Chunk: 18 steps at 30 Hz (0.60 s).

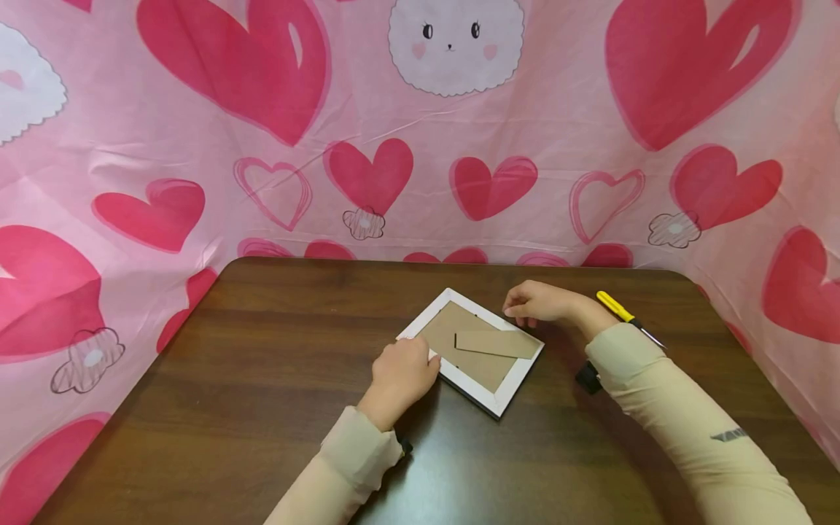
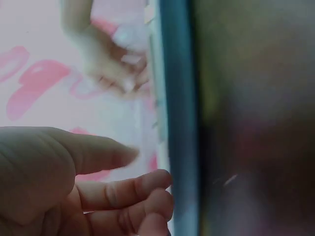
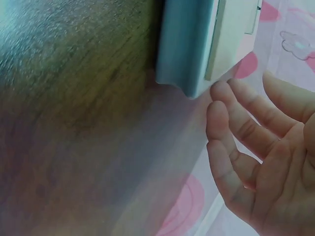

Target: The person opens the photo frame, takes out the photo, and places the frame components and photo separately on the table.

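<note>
A white picture frame (image 1: 472,394) lies face down on the table, its brown backing board (image 1: 433,324) and fold-out stand (image 1: 492,343) facing up. At the frame's left corner is my left hand (image 1: 403,372). In the left wrist view its bent fingertips (image 2: 160,184) meet the frame's edge, while the thumb stands apart from them. My right hand (image 1: 534,301) hovers by the far right side of the frame, fingers loosely bent and holding nothing. The right wrist view shows its fingertips (image 3: 217,115) close to a frame corner (image 3: 194,88).
A screwdriver with a yellow and black handle (image 1: 615,307) lies on the brown table (image 1: 262,379), beyond the right forearm. Pink cloth with hearts (image 1: 492,186) hangs around the table's back and sides.
</note>
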Motion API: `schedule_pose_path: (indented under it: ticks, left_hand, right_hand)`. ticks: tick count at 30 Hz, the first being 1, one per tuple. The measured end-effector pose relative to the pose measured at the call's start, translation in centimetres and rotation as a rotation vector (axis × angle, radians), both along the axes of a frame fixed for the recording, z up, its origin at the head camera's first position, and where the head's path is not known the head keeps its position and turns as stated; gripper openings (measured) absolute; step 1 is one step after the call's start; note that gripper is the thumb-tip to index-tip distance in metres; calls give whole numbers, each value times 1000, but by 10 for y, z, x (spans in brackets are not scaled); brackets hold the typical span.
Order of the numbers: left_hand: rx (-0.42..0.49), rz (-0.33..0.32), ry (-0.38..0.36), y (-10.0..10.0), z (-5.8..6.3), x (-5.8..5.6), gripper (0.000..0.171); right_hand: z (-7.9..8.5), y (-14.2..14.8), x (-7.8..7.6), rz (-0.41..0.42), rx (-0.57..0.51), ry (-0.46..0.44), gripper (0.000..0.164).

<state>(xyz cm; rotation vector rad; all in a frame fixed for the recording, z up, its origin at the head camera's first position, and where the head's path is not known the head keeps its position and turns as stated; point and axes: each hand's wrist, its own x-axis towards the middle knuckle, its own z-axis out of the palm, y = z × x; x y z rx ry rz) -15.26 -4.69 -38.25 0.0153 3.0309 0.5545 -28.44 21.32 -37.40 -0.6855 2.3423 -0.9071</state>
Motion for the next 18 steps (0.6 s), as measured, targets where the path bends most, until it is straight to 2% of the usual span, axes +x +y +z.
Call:
schedule_pose_path:
  ticks: [5,10,18]
  left_hand:
    - [23,29,-59,5,-10,3,42]
    - [78,37,-107,2,-12,-4,44]
    - [137,75,-142,-4,-11,-13,37]
  right_hand:
    - [-7,-3,-2,35,-11,13,15]
    - [-13,-6,-2,68,37,54,8]
    - [-16,-10,1,35,59,76,4]
